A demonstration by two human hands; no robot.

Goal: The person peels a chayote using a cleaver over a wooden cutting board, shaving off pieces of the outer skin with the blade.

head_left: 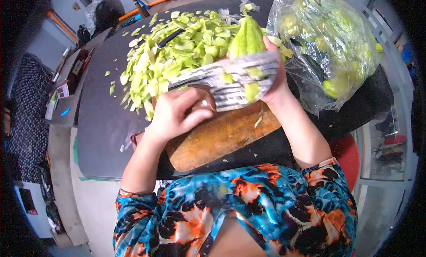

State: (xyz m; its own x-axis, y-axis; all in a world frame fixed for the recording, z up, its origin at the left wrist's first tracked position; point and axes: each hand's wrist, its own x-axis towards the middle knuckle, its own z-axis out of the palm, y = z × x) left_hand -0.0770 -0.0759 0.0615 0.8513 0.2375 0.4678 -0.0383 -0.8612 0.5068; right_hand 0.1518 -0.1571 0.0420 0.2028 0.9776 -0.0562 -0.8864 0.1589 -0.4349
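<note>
My left hand (179, 108) is closed around the brown handle of a wide cleaver (230, 84). Its blade points right, slightly blurred, with several pale green pieces stuck on its face. Behind the blade's upper edge stands a light green chayote (247, 37), held in my right hand (277, 75). The blade covers part of that hand and the chayote's lower end. Below the cleaver lies a wooden cutting board (222, 141), tilted across the table's near edge. A large heap of green slices (186, 48) spreads behind my left hand.
On the dark table (102, 110), a clear plastic bag (330, 48) with several chayotes sits at the right. A black-handled knife (171, 37) rests on the slices. Part of a red seat (348, 157) shows at the lower right. Small scraps lie around the heap.
</note>
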